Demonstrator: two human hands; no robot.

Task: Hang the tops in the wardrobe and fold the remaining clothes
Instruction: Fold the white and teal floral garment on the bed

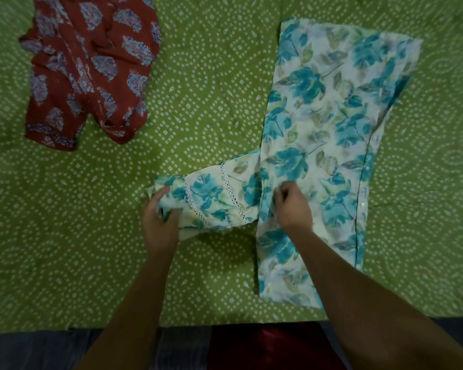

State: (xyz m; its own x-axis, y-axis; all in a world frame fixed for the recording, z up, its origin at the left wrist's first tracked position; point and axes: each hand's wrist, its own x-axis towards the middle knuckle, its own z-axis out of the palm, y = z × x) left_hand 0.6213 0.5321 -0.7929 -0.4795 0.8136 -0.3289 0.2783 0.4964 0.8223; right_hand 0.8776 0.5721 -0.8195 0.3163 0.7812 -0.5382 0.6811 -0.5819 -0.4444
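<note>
Head view: left hand point(159, 225) grips sleeve point(211, 201) edge.

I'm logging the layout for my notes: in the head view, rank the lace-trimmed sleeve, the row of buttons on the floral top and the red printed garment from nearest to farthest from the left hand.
1. Lace-trimmed sleeve: gripped by the left hand.
2. Row of buttons: off to the right, along the floral top's edge.
3. Red printed garment: far upper left on the green bedspread.

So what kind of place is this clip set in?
Probably a bedroom at home. The work surface looks like a bed under a green dotted bedspread, its edge showing at the bottom. A teal floral top and a crumpled red printed garment lie on it. No wardrobe is in view.
</note>
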